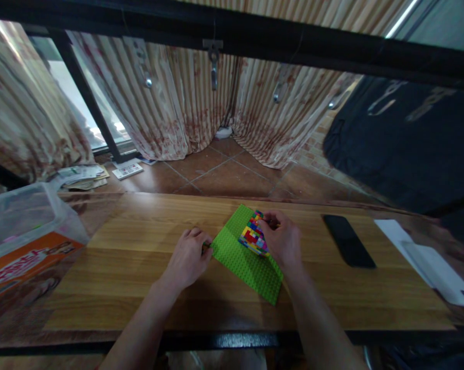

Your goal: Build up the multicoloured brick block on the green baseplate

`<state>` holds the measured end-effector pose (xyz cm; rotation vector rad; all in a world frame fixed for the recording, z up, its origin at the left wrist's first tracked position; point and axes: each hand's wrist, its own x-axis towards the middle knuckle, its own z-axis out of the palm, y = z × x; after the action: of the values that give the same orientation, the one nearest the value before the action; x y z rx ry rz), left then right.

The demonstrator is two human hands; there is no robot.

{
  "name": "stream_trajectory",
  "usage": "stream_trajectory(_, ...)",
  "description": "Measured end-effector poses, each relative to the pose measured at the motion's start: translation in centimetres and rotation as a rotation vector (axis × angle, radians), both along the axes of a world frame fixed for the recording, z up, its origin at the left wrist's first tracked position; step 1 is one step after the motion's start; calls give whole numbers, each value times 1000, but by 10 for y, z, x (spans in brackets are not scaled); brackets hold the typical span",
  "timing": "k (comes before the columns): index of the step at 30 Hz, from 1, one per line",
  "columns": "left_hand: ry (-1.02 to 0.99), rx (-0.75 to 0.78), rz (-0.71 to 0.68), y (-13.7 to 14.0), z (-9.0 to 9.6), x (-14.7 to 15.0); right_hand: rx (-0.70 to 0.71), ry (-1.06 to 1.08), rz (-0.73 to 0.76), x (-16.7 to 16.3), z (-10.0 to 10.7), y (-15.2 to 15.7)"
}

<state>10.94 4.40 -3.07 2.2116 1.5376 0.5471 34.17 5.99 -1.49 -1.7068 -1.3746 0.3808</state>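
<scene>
A bright green studded baseplate [232, 247] lies turned at an angle on the wooden table. On it stands a small block built of toy bricks [252, 237] in red, yellow, blue, white and purple. My left hand [191, 257] is closed at the plate's left corner, thumb and fingers pinching its edge. From the right, my right hand [284, 239] reaches over the plate. Its fingers are curled against the right and far sides of the brick block, partly covering it. Whether a loose brick is also between those fingers cannot be seen.
A clear plastic box [27, 216] with an orange label stands at the table's left end. To the right lie a black phone [349, 241] and a white flat object [428, 262]. A dark metal bar [247, 38] with hanging hooks crosses above. Papers [81, 174] lie beyond the table.
</scene>
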Motion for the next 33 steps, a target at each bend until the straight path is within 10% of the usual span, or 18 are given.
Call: stream_trajectory(33, 46, -83, -71, 2, 11, -13, 71, 16, 12, 4, -2, 4)
